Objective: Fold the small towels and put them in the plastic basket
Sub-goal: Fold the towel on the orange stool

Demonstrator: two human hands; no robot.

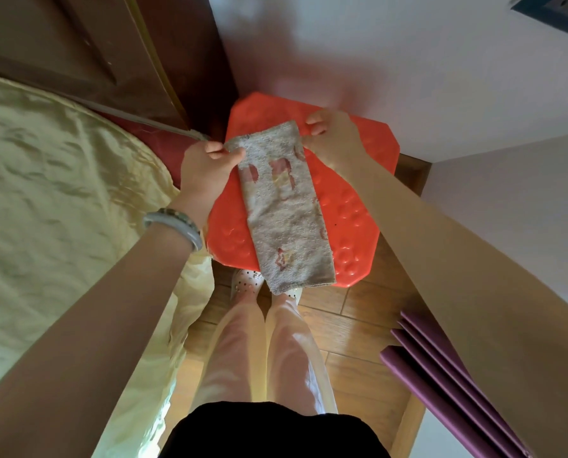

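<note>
while both hands pinch its far end, the towel (pixel 285 209) lies as a long narrow strip across the red stool (pixel 352 209), running from the far side toward the person. its near end hangs just past the stool's near edge, over the white clogs (pixel 246 282). the left hand (pixel 206 170) holds the far left corner, fingers (pixel 214 148) curled and pressed together on the cloth with the thumb under the edge. the right hand (pixel 335 140) holds the far right corner, its fingers (pixel 315 127) bent in and pinching the hem. a grey-green bangle (pixel 173 223) sits on the left wrist.

the towel is grey-beige terry with faded pink and pale yellow marks. they are too blurred to tell whether any of them are letters. the stool's seat has raised round bumps pressed into the plastic, and no words can be made out on it.

a bed (pixel 61 193) with a shiny cream cover fills the left side, its edge just beside the stool and the left forearm. dark wooden panels (pixel 77 44) stand behind it. a pale wall (pixel 408 61) rises beyond the stool, with a dark frame (pixel 556 11) at the top right corner. a folded purple mat (pixel 441 365) leans at the right, partly behind the right forearm, on the wooden floor (pixel 352 312).
</note>
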